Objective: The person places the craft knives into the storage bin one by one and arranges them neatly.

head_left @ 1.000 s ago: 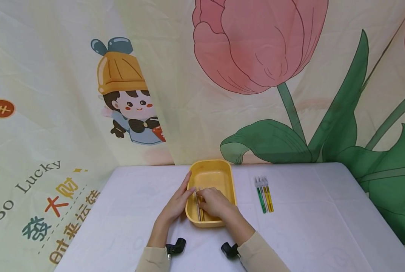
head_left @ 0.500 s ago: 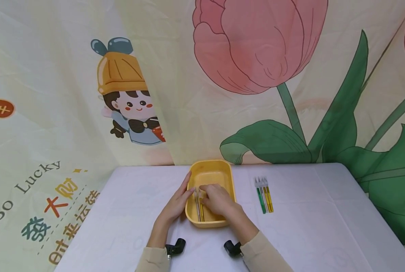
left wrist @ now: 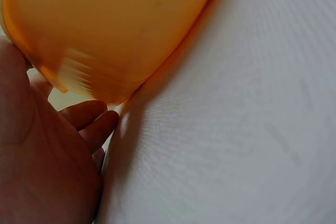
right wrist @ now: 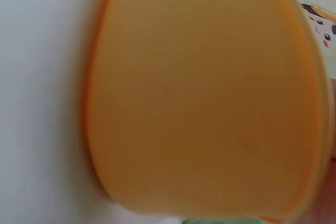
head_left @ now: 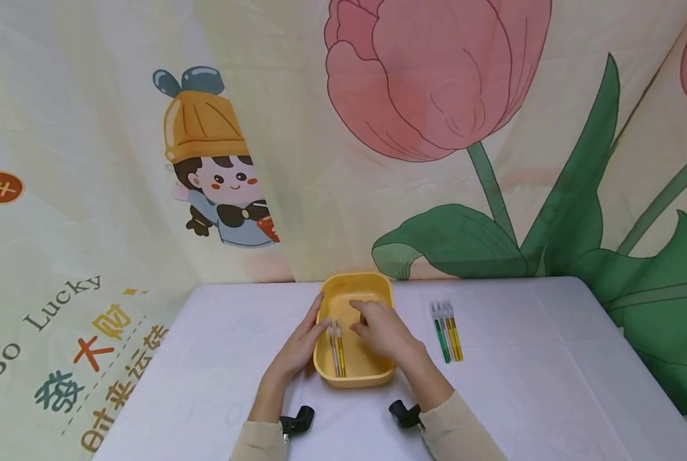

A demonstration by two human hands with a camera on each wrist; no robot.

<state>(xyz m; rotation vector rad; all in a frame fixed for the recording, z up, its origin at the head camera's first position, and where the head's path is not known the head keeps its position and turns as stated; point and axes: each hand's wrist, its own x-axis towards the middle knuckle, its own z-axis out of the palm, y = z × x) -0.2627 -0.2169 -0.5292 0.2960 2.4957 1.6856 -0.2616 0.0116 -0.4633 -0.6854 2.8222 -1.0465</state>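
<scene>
A yellow plastic tray point(head_left: 382, 286) stands on the white table in the head view. My left hand point(head_left: 295, 346) holds its left side, thumb over the rim and fingers along the outer wall. The left wrist view shows this left hand point(left wrist: 47, 145) against the tray's wall point(left wrist: 131, 30). Inside lie two slim pens with clear, pale ends, a silver one point(head_left: 334, 355) and a gold one point(head_left: 340, 355), side by side near the left wall. My right hand point(head_left: 382, 328) hovers over the tray's right half, index finger extended, holding nothing. In the right wrist view the tray's outer wall point(right wrist: 199, 103) hides its fingers.
To the right of the tray several similar pens point(head_left: 448, 333), green, silver and gold, lie in a row on the white tablecloth point(head_left: 527, 365). Behind the table hangs a printed backdrop point(head_left: 314, 128). Each wrist bears a small black camera.
My right hand has come away from the two pens, moving up and to the right. The pens now lie uncovered in the tray. The left hand has stayed on the tray's side.
</scene>
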